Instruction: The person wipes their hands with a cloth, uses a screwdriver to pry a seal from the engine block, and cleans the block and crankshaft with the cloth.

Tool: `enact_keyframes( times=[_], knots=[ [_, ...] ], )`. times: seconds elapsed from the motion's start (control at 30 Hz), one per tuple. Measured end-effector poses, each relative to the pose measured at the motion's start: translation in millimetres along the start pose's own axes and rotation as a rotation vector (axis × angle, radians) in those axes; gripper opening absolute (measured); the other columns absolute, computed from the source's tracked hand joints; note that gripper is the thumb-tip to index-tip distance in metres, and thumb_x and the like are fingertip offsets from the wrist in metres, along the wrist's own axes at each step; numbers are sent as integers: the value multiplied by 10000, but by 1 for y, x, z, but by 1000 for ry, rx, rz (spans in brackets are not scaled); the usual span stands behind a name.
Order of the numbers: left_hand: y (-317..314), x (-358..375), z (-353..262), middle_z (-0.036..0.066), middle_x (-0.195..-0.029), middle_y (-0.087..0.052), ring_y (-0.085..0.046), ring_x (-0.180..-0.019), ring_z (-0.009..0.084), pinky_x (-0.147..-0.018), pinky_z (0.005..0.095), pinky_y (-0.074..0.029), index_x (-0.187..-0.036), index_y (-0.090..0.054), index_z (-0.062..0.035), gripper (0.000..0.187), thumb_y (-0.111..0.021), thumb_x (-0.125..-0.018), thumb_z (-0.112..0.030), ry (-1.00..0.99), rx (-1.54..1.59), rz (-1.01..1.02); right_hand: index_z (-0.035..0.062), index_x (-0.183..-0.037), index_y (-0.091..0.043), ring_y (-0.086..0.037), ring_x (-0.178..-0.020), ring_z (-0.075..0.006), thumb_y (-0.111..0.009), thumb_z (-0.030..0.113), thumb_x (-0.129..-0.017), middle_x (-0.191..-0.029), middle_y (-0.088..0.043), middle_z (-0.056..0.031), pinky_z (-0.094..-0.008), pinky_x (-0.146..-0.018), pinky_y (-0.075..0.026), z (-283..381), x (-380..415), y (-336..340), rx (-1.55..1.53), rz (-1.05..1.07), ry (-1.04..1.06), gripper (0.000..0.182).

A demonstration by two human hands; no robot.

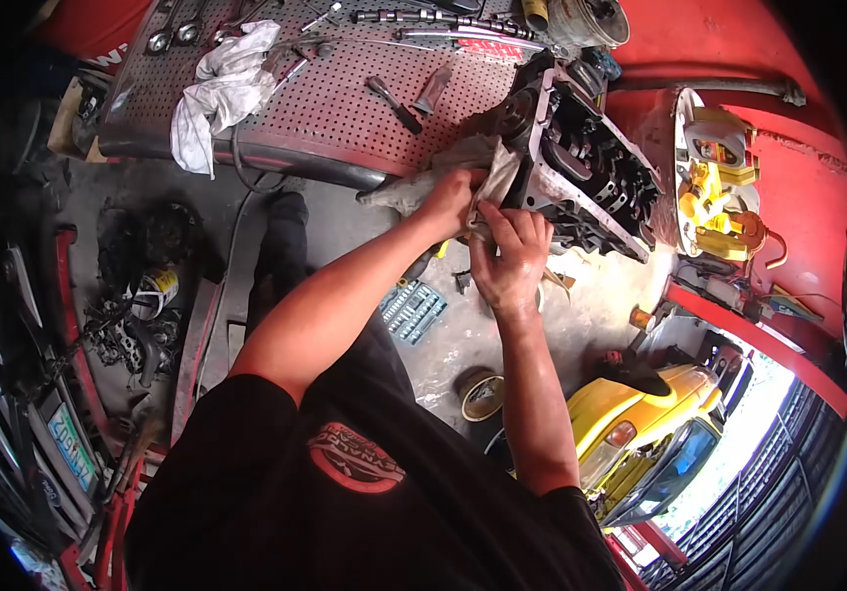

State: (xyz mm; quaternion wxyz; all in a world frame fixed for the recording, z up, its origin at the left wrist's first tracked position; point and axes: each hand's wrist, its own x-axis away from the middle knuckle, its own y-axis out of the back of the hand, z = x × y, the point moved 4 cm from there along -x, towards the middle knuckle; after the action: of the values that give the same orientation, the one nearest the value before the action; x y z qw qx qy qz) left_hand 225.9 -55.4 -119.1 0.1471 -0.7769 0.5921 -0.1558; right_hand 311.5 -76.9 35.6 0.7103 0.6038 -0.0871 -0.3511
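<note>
A greyish cloth [498, 175] is bunched between my two hands, beside the engine block [591, 163]. My left hand [451, 205] closes on the cloth from the left. On the right, my right hand [512, 258] has its fingers wrapped round the lower part of the same cloth. The block stands close to the right of both hands, with its open, dark inner side showing. Part of the cloth trails left toward the edge of the perforated metal table [345, 128]. My left fingertips are partly hidden in the folds.
A white rag [215, 94], a ratchet [394, 105] and a camshaft [443, 20] lie on the table. Yellow parts [709, 197] stand at the right. A socket set [414, 311] and a can [481, 394] are on the floor, with a yellow car [640, 419] beyond.
</note>
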Motion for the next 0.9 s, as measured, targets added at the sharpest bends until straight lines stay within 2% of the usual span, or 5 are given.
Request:
enact_keyframes(
  times=[0.27,0.37,0.5,0.7,0.9],
  knots=[
    [4,3,-56,106,-1076,-716,-666,-984,183,-877,335,-525,-1246,-631,-23,386,-659,-892,-174,0,-361,130,57,-1076,-714,-582,-847,-269,-714,83,-722,-908,-647,-80,-396,-840,-412,-12,3,-9,-89,-87,18,355],
    [-10,2,-31,77,-1062,-710,-662,-966,139,-847,307,-533,-1268,-628,-47,341,-608,-948,-162,329,323,95,42,-1081,-708,-580,-848,-276,-677,74,-730,-917,-646,-101,-392,-833,-417,-16,4,-7,-160,-139,-24,354],
    [-11,5,-34,53,-1069,-702,-646,-949,97,-823,281,-534,-1274,-631,-59,315,-578,-977,-148,376,455,109,26,-1090,-702,-579,-844,-292,-644,87,-730,-941,-640,-124,-396,-828,-419,-16,3,-5,-193,-167,-32,369],
    [-9,-4,-20,57,-1084,-707,-627,-968,116,-865,292,-511,-1232,-642,-22,344,-629,-940,-204,-105,-23,47,23,-1084,-699,-575,-842,-295,-635,105,-744,-939,-631,-126,-401,-824,-413,-16,3,-5,-175,-103,-17,356],
    [-15,-4,-14,134,-1074,-727,-658,-991,171,-891,341,-510,-1133,-667,-24,390,-724,-797,-213,-58,-27,-42,22,-1070,-702,-566,-840,-294,-632,113,-763,-921,-625,-116,-402,-834,-408,-16,3,-7,-168,-104,4,328]
  ],
)
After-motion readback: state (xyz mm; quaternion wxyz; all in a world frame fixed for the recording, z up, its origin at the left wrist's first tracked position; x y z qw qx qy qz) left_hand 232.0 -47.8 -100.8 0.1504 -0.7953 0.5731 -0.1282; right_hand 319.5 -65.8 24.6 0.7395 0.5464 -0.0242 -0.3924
